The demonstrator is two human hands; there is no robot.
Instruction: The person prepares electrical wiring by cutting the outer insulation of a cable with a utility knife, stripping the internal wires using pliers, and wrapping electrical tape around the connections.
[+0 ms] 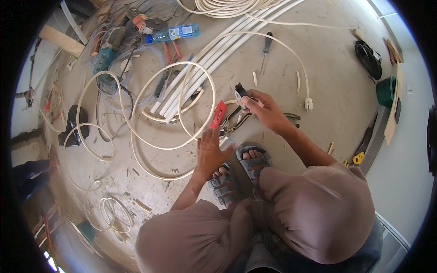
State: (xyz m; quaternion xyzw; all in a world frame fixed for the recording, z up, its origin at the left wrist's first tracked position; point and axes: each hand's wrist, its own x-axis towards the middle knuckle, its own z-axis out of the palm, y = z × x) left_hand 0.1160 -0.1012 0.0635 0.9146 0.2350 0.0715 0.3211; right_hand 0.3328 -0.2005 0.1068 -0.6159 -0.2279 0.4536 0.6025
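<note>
My right hand [259, 105] is closed round a small round roll, black and pale grey, that looks like electrical tape [240, 93]. Its fingers cover part of the roll. Lower and to the left, my left hand [209, 151] is open, fingers stretched out, over the floor by my feet. Just past its fingertips is a flat red piece with a dark slot [218, 114]; whether they touch it I cannot tell. Between my hands lie black-handled pliers [240, 121], partly hidden. Green-handled pliers [291, 119] rest beneath my right forearm.
A white cable [215, 102] loops over the floor to a plug [308, 103]. White pipes [200, 73] lie ahead under a cable coil [227, 5]. A screwdriver [266, 48], a water bottle [175, 32], an angle grinder [141, 22] and a green power tool [107, 59] lie around.
</note>
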